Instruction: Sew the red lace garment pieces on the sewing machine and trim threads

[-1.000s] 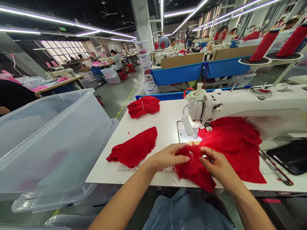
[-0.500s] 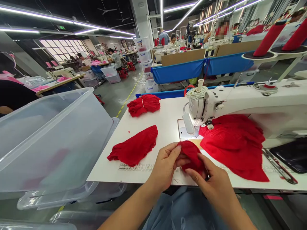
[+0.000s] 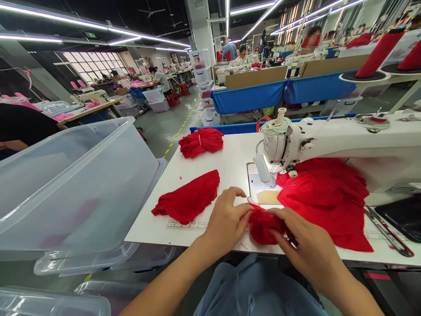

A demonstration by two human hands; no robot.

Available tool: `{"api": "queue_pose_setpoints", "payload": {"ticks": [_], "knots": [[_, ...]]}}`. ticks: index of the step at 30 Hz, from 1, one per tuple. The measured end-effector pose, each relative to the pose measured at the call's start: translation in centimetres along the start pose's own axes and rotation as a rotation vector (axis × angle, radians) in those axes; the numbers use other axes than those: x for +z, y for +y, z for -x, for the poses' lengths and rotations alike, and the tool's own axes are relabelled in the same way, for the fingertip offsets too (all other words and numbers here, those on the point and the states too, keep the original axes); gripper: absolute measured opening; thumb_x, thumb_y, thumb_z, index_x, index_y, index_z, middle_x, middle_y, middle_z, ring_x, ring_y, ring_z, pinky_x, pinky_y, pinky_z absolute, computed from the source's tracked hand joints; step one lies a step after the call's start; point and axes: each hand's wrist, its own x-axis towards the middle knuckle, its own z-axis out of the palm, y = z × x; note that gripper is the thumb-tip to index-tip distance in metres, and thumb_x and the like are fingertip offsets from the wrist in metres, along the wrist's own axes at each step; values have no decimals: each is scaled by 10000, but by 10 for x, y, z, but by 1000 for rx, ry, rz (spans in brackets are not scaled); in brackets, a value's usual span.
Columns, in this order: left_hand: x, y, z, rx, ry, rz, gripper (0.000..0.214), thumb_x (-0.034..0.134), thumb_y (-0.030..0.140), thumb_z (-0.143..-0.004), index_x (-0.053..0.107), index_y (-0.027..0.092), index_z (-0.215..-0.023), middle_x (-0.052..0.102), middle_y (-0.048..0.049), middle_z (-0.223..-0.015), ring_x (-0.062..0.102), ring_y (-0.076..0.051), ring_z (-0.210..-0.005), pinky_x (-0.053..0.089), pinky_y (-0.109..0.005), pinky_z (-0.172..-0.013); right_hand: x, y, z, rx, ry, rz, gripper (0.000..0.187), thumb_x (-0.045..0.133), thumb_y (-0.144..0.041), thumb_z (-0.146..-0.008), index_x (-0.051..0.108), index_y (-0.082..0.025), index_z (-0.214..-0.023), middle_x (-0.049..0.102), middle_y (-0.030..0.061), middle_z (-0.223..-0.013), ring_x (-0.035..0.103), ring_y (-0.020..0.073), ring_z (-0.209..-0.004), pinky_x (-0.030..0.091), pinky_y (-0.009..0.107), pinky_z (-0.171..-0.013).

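A small bunched piece of red lace fabric [image 3: 263, 226] sits at the front edge of the white sewing table [image 3: 230, 162], held between both my hands. My left hand [image 3: 226, 221] pinches its left side, fingers closed on the cloth. My right hand [image 3: 307, 245] grips its right side, and a small dark tool peeks from under that hand. Just behind stands a white sewing machine [image 3: 329, 138], with a pile of red lace [image 3: 329, 197] under its arm.
A flat stack of red pieces [image 3: 189, 199] lies left of my hands, a tied red bundle [image 3: 200, 141] farther back. A large clear plastic bin [image 3: 66, 184] stands at the left. Red thread cones [image 3: 378, 55] sit on a stand at right. Other people work at distant tables.
The red piece went from spread open to folded and bunched small between my hands. My hands drew closer together near the table's front edge; the camera shifted slightly.
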Motion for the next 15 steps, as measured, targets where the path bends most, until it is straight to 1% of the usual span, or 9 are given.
{"api": "queue_pose_setpoints", "payload": {"ticks": [1,2,4,6,7,9,11,12,15], "knots": [[-3,1,-1,-1,27,29,249,483,226,-878,699,171,-767,556,-130,-1084,513,-263,-1021,404,-402,-903,0,2,0,33,56,94,285,483,-213,-880,638,-228,-1119,725,62,-984,676,168,-661,457,236,-442],[-5,2,-2,-10,2,104,271,465,238,-896,684,166,-753,569,-122,-1048,523,-247,-988,408,-383,-889,-1,3,-1,61,122,141,278,475,-204,-867,648,-224,-1084,720,66,-985,674,176,-674,441,243,-434],[-7,2,-3,-76,-159,376,264,473,273,-914,666,162,-773,590,-72,-877,537,-183,-820,431,-305,-771,-3,5,-6,88,209,79,256,470,-178,-837,655,-224,-1008,712,60,-957,676,186,-745,474,252,-505],[-4,0,-6,-218,-269,716,244,544,323,-894,644,153,-751,547,-8,-690,485,-119,-639,407,-237,-629,-4,7,-12,104,218,-57,233,485,-179,-821,649,-232,-977,703,38,-884,652,167,-702,490,255,-557],[0,-2,-8,-313,-253,885,246,587,343,-871,633,148,-729,528,10,-639,462,-101,-591,394,-220,-591,-4,8,-14,140,233,-83,222,505,-206,-822,645,-231,-992,695,31,-853,621,154,-634,483,256,-543],[8,-10,-12,-501,-144,1216,225,649,341,-822,635,137,-728,565,8,-633,496,-96,-576,423,-212,-594,-2,10,-16,261,324,-35,244,560,-293,-826,639,-210,-1041,678,44,-857,526,126,-512,450,265,-495],[17,-18,-16,-673,-78,1511,162,643,288,-805,663,129,-787,651,-29,-716,594,-128,-660,486,-243,-689,2,12,-14,346,440,2,252,587,-365,-834,651,-187,-1002,658,65,-876,477,109,-486,437,270,-496],[21,-22,-17,-744,-59,1630,138,624,257,-804,669,127,-798,680,-43,-756,629,-144,-711,502,-262,-744,4,12,-11,360,456,-20,227,588,-376,-843,662,-189,-947,650,55,-838,469,105,-482,430,266,-498],[31,-32,-15,-843,1,1820,121,587,212,-806,658,124,-761,715,-56,-793,671,-166,-784,507,-294,-846,12,5,2,354,326,-205,174,588,-361,-859,679,-218,-825,599,-14,-618,470,107,-456,394,239,-455]]}}
